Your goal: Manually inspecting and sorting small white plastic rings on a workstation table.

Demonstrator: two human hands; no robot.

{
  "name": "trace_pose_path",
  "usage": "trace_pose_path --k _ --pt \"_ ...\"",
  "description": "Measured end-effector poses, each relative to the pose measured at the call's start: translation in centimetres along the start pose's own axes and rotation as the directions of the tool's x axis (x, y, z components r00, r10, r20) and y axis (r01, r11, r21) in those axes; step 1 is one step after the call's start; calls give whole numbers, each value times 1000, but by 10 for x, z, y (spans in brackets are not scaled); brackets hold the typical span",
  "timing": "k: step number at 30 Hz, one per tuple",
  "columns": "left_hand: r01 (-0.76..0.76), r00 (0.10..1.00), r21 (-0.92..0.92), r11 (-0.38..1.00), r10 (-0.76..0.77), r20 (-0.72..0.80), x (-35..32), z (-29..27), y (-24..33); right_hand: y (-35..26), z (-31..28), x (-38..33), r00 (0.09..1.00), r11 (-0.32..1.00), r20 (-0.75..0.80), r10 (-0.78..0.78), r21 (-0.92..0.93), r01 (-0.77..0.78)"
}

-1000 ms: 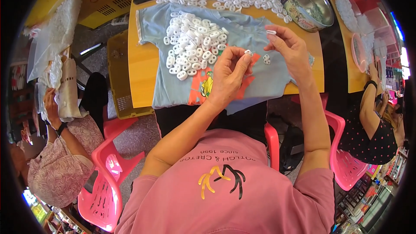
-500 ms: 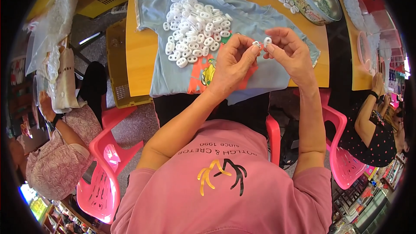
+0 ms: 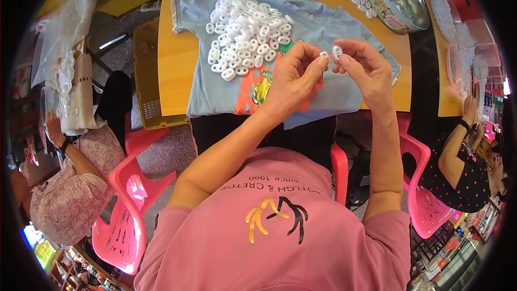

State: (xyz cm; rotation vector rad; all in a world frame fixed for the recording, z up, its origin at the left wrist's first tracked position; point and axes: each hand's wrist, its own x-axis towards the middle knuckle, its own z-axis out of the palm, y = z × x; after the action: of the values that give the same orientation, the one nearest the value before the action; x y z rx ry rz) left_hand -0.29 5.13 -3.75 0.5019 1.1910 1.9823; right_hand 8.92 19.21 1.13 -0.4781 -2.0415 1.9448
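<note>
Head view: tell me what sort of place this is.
Probably a small hand-assembly workshop: heaps of white plastic pieces on a yellow table, both hands pinching one each, and seated co-workers on either side.

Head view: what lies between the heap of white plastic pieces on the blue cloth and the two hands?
Only bare blue cloth separates the heap from the left hand and right hand.

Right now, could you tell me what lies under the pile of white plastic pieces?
A light blue T-shirt spread over the yellow table; the pile hides the cloth beneath.
</note>
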Motion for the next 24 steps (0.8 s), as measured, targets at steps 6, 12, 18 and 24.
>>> trace_pose_path --k 6,12,18,24 --pt "29 999 -16 999 -29 -22 0 3 2 -4 5 -1 991 965 -24 -133 -232 124" --pt "24 999 -15 1000 -25 -45 1 1 1 -9 10 0 945 767 83 -316 -564 306" --pt "9 999 -13 1000 -9 -37 0 2 3 -5 19 -2 939 804 26 -343 -509 307" --pt "43 999 -54 998 -44 -3 -1 -2 2 1 27 -3 929 864 -75 -362 -402 304"
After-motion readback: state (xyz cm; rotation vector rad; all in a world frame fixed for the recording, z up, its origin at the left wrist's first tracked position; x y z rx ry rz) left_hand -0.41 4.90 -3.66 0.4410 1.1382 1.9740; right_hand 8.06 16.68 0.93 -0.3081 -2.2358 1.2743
